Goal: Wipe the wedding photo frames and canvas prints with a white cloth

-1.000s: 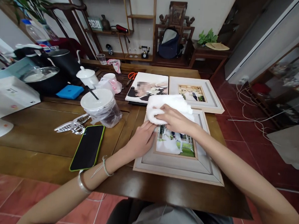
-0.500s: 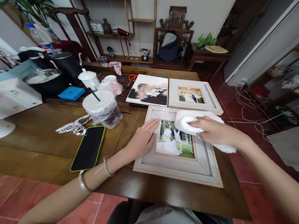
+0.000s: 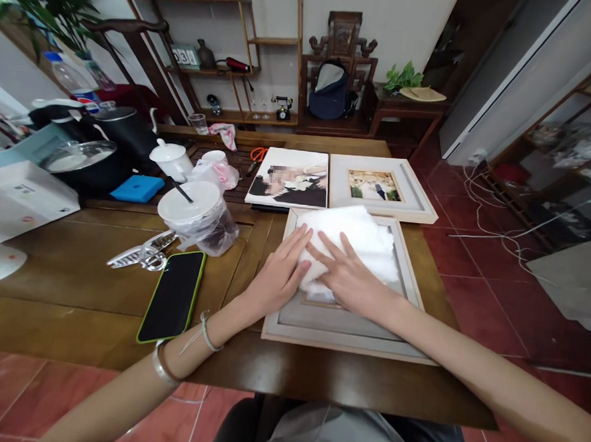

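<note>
A white cloth (image 3: pixel 361 242) lies spread over most of the photo in a pale picture frame (image 3: pixel 338 340) at the table's front edge. My right hand (image 3: pixel 345 274) rests flat on the cloth, fingers spread, bearing on its left part. Beside it, my left hand (image 3: pixel 277 273) lies with fingers stretched out over the frame's left border, its fingertips at the cloth's edge. Behind stand a second framed photo (image 3: pixel 375 186) and, to its left, a photo panel (image 3: pixel 288 177) showing a dark suit and white flowers.
Left of the frame are a phone (image 3: pixel 173 297) with a green case, a silver metal object (image 3: pixel 143 248) and a lidded cup (image 3: pixel 191 201) with a black straw. A white teapot (image 3: pixel 172 160), orange-handled scissors (image 3: pixel 257 155) and a black pot (image 3: pixel 85 171) sit farther back.
My right hand has moved left with the cloth and now lies flat, no longer gripping it. The cloth has spread over the photo. My left hand has hardly moved.
</note>
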A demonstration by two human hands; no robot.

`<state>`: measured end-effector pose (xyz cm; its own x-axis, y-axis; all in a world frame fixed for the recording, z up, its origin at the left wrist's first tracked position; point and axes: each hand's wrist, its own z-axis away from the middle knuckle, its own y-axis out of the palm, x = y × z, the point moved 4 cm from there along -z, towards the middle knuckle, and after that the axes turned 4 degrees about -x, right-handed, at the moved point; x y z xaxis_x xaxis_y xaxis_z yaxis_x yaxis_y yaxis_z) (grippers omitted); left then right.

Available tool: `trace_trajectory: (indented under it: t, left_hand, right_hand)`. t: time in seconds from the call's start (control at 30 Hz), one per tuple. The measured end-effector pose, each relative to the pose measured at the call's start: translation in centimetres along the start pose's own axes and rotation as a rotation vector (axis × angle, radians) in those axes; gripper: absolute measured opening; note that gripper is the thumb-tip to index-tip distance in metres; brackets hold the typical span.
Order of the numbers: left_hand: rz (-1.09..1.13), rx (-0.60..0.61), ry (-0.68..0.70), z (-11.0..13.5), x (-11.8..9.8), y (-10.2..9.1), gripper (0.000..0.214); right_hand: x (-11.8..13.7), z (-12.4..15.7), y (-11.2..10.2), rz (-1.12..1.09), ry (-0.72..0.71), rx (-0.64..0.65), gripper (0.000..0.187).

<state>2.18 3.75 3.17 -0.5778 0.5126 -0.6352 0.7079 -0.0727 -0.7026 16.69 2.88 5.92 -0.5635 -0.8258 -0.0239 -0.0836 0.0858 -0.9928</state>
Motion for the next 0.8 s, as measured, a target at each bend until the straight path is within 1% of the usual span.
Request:
trace_trajectory:
  t: [0.1,0.23,0.33,0.37,0.43,0.5,0.6,0.7,0.8]
  left_hand:
    - [-0.023,0.012,-0.007,0.0,0.1,0.0,0.054]
    - [-0.069,0.048,-0.035,0.0,0.4,0.1,0.054]
    - [-0.111,0.068,-0.037,-0.2,0.4,0.3,0.051]
    - [-0.127,0.075,-0.033,-0.2,0.4,0.3,0.050]
    - [-0.160,0.088,-0.021,-0.3,0.3,0.4,0.049]
    - [-0.187,0.094,-0.004,-0.3,0.3,0.4,0.050]
    - [-0.206,0.090,0.016,-0.3,0.2,0.4,0.050]
    - [-0.212,0.087,0.030,-0.3,0.1,0.3,0.050]
    - [-0.205,0.083,0.023,-0.3,0.1,0.3,0.050]
  right_hand:
    - [1.1,1.0,-0.7,-0.098,-0.067,0.068,0.025]
    - [3.2,3.4,-2.4,-0.274,-0.130,0.140,0.031]
    - [3.9,5.5,-4.6,-0.397,-0.097,0.139,0.045]
    - [3.8,6.3,-5.4,-0.431,-0.067,0.127,0.048]
    - [3.0,7.9,-7.1,-0.456,0.018,0.098,0.049]
    - [1.5,9.4,-8.6,-0.371,0.109,0.030,0.044]
    - [-1.2,11.1,-10.7,-0.083,0.177,-0.140,0.033]
    - [-3.3,11.4,-11.8,0.239,0.218,-0.211,0.018]
    - [-4.3,10.6,-12.2,0.545,0.251,-0.258,0.019]
